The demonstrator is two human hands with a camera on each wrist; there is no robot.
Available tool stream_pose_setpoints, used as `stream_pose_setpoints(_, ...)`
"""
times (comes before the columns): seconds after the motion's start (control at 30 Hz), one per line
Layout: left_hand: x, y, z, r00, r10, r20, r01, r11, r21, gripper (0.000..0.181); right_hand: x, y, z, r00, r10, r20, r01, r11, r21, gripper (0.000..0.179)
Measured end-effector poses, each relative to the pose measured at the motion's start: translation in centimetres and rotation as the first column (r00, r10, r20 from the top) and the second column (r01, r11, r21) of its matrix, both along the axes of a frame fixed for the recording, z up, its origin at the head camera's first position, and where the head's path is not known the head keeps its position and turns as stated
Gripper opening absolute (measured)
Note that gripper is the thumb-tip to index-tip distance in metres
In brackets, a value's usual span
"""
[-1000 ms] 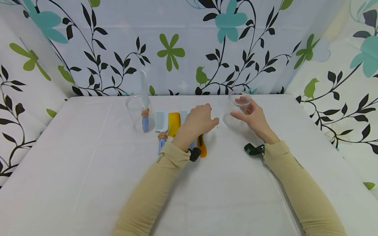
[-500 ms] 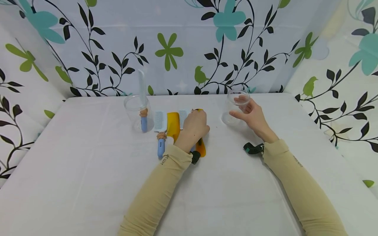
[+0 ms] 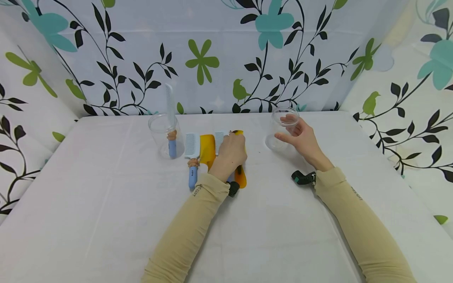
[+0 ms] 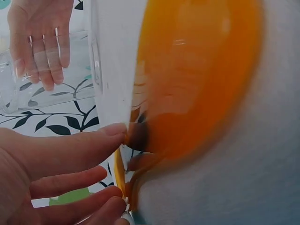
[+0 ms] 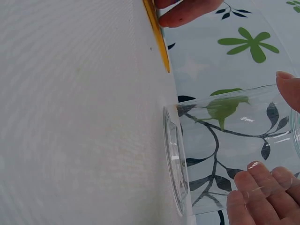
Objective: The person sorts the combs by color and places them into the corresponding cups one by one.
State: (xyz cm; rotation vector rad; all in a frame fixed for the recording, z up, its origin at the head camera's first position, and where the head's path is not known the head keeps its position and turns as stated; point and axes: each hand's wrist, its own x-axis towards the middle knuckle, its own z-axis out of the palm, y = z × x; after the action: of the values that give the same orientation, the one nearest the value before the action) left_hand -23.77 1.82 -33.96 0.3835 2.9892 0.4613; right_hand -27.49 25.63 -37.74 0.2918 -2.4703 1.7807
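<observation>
My left hand [image 3: 231, 153] reaches down over the right end of a row of grooming items on the table. Its thumb and fingers pinch a flat, glossy yellow-orange item with a black part [image 4: 201, 70]; the hand covers its middle in the head view. The rounded orange end [image 3: 242, 180] shows below the wrist. Farther right, my right hand [image 3: 305, 141] holds an upright clear cup [image 5: 225, 145], thumb on one side and fingers against the other. Beside the left hand lie a light-blue comb [image 3: 193, 173], a yellow flat piece [image 3: 207, 146] and a second comb [image 3: 219, 140], partly hidden.
Another clear cup [image 3: 155, 137] stands at the back left with a blue comb [image 3: 171, 108] upright in it. A white cloth covers the table [image 3: 106, 196], and a patterned curtain [image 3: 141, 35] hangs just behind its far edge.
My left hand has moved left and down from the gap beside the cup, onto the yellow-orange item, and closed on it. My right hand stays around the clear cup.
</observation>
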Motion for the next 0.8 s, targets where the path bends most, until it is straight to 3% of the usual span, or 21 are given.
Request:
stream_pose_setpoints(0.3,-0.16,0.06,-0.49,1.0,-0.004,0.03,0.002,0.998,0.061,0.019,-0.11,-0.16,-0.07,1.0,0.004,-0.003,-0.004,1.0,-0.023,0.069)
stream_pose_setpoints(0.57,-0.35,-0.04,-0.61,1.0,-0.018,0.005,0.018,1.0,0.003,0.019,-0.17,-0.12,-0.08,1.0,0.003,-0.011,-0.004,1.0,-0.022,0.071)
stream_pose_setpoints(0.8,-0.35,-0.01,-0.66,1.0,0.004,0.009,-0.004,1.0,0.016,0.022,-0.21,-0.02,-0.19,1.0,0.008,-0.006,-0.009,0.999,-0.041,0.07)
